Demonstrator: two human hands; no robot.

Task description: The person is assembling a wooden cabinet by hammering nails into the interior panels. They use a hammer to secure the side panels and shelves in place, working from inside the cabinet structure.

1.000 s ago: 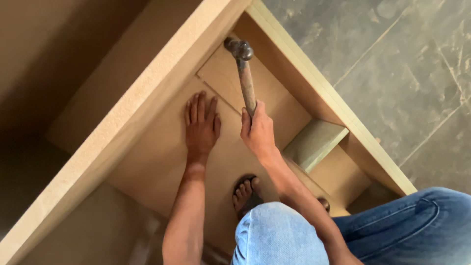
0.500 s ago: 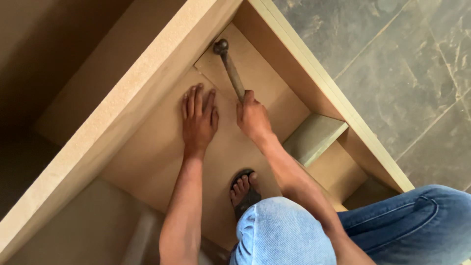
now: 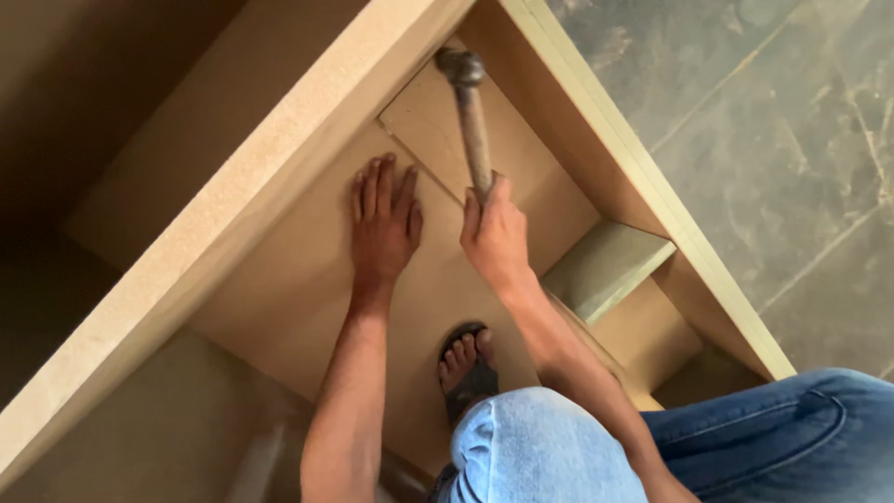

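- The hammer is sitting in our right hand, which is wrapping closed round the low end of its wooden handle; the metal head is lying far up by the inner corner of the box.
- Nearest us, we are kneeling in blue jeans, and one foot in a dark sandal is resting on the panel.
- Just beyond, we are pressing our left hand flat on that panel, fingers spread and holding nothing.
- A smaller board is lying past both hands, under the hammer's head.
- To the right, a greenish block is leaning against the side wall.
- Outside the wall, grey stone floor is showing.
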